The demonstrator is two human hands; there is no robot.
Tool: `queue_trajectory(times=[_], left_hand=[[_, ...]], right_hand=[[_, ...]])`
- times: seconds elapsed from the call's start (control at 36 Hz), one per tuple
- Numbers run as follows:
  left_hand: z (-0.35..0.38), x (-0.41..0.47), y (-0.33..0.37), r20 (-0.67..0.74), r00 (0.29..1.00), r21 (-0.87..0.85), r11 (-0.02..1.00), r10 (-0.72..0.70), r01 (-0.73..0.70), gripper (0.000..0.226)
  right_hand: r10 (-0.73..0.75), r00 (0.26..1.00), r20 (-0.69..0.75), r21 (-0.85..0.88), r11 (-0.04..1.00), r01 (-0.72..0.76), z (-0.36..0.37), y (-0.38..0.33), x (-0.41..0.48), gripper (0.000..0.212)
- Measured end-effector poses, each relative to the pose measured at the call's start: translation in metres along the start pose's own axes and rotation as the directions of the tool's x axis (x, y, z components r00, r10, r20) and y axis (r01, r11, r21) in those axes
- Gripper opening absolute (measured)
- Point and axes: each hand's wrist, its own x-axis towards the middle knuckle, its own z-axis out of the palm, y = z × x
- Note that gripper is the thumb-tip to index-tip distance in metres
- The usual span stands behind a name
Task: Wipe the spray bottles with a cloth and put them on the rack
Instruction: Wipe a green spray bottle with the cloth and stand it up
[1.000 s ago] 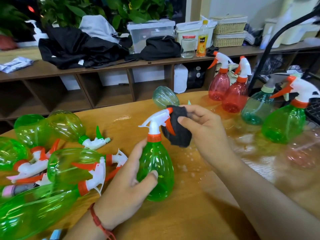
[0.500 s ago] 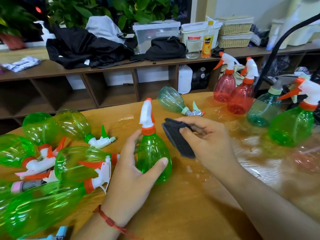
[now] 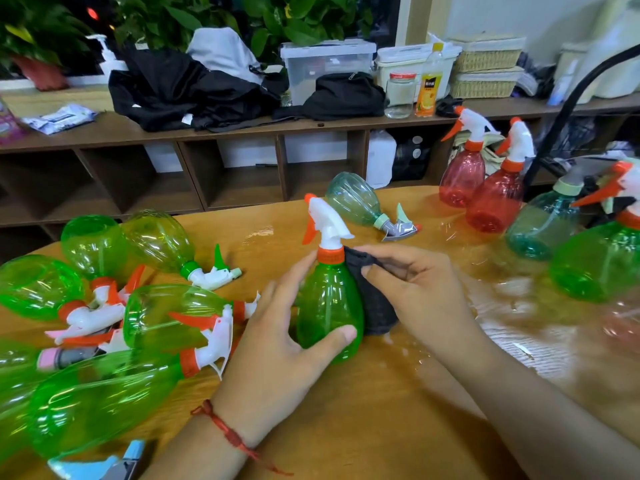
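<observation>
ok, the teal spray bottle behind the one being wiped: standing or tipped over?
Tipped over. The teal spray bottle lies on its side on the table, base toward the shelves, trigger head resting on the wood.

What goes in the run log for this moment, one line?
step: wiping | left hand: steadies upright green spray bottle | right hand: presses dark cloth on its side | table: wet
</observation>
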Motion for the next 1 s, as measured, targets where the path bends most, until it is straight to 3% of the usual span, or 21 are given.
queue_trajectory(times=[0.11, 0.22, 0.47, 0.61, 0.78, 0.92, 1.0], left_hand=[[0.005, 0.001, -0.005, -0.076, 0.997, 0.057, 0.998, 0.022, -0.018, 0.096], [0.007, 0.004, -0.006, -0.113, 0.994, 0.06, 0.998, 0.002, 0.005, 0.098], [0.002, -0.002, -0.003, 0.088, 0.996, 0.057, 0.998, 0.023, -0.028, 0.105], [0.004, -0.001, -0.007, 0.034, 0.998, 0.149, 0.987, 0.052, -0.056, 0.096], [0.007, -0.001, -0.007, 0.022, 0.999, 0.176, 0.984, 0.033, -0.037, 0.096], [0.01, 0.0, -0.006, 0.039, 0.999, 0.224, 0.974, 0.03, -0.038, 0.096], [0.012, -0.001, -0.006, 0.045, 0.999, 0.239, 0.97, 0.025, -0.035, 0.096]], right_hand=[[-0.011, 1.0, 0.018, 0.08, 0.997, 0.01, -0.002, -0.004, 0.0, 0.039], [0.01, 1.0, 0.019, 0.04, 0.999, -0.011, -0.002, -0.002, -0.002, 0.036], [0.083, 0.996, 0.019, -0.021, 0.996, -0.082, 0.002, 0.001, -0.004, 0.034], [0.043, 0.998, -0.041, 0.01, 0.999, -0.042, -0.005, -0.003, 0.003, 0.032], [-0.181, 0.926, -0.331, -0.049, 0.983, 0.175, -0.017, -0.017, 0.01, 0.028], [-0.382, 0.91, -0.16, -0.188, 0.917, 0.352, -0.006, -0.024, 0.012, 0.03], [-0.5, 0.865, -0.031, -0.414, 0.794, 0.445, -0.001, -0.029, 0.019, 0.032]])
